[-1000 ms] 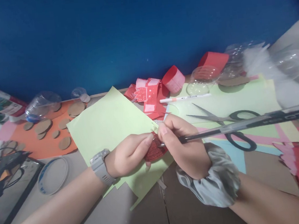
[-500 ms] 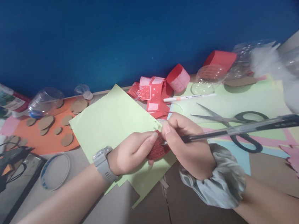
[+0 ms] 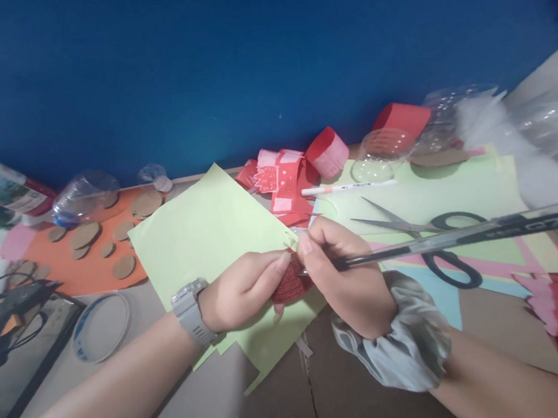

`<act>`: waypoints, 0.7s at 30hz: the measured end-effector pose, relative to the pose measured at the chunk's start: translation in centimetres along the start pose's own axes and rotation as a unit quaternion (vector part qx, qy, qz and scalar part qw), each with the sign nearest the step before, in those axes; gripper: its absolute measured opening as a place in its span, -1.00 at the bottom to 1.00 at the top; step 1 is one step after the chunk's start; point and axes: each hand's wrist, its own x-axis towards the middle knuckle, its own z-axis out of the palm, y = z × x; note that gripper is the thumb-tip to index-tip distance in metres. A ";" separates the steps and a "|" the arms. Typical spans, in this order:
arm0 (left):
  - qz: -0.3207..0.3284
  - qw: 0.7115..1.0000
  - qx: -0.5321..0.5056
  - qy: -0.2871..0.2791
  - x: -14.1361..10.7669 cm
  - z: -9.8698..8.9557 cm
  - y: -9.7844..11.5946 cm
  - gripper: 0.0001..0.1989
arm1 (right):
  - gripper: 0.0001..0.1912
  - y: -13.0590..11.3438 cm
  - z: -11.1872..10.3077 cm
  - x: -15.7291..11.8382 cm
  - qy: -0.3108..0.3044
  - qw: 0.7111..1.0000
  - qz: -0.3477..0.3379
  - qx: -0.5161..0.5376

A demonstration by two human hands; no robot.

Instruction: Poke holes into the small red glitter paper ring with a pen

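Note:
Close together at the middle, both hands work over a sheet of light green paper (image 3: 201, 224). My left hand (image 3: 244, 286), with a grey watch at the wrist, is closed on a dark red, textured, rounded piece (image 3: 289, 284); its fingers underneath are mostly hidden. My right hand (image 3: 349, 278), with a grey scrunchie at the wrist, holds a slim black pen (image 3: 461, 235) that points right. Its thumb and forefinger pinch near the paper's torn-looking corner, at the top of the red piece. What lies between those fingertips is hidden.
Open scissors (image 3: 423, 227) lie right of my hand on coloured sheets. Red and pink paper shapes (image 3: 285, 175) and a white marker (image 3: 349, 187) sit behind. Cardboard discs (image 3: 85, 235) rest on orange paper at left, near a tape ring (image 3: 101, 327) and a cable-topped black case (image 3: 25, 358).
The view has shifted slightly, so the surroundings sit a little lower and further left at the right side. Both hands keep the same grip, and the pen's outer end has tilted up slightly.

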 end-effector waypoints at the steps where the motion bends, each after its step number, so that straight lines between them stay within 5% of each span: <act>1: -0.001 1.000 -0.001 0.002 0.0 0.0 0.0 -0.60 | -0.67 0.0 0.0 0.0 0.001 1.000 -0.001 -0.001; 21: -0.008 1.000 -0.011 -0.004 -0.1 0.0 0.2 -0.58 | -0.68 -0.1 -0.1 -0.1 -0.008 0.999 0.022 0.027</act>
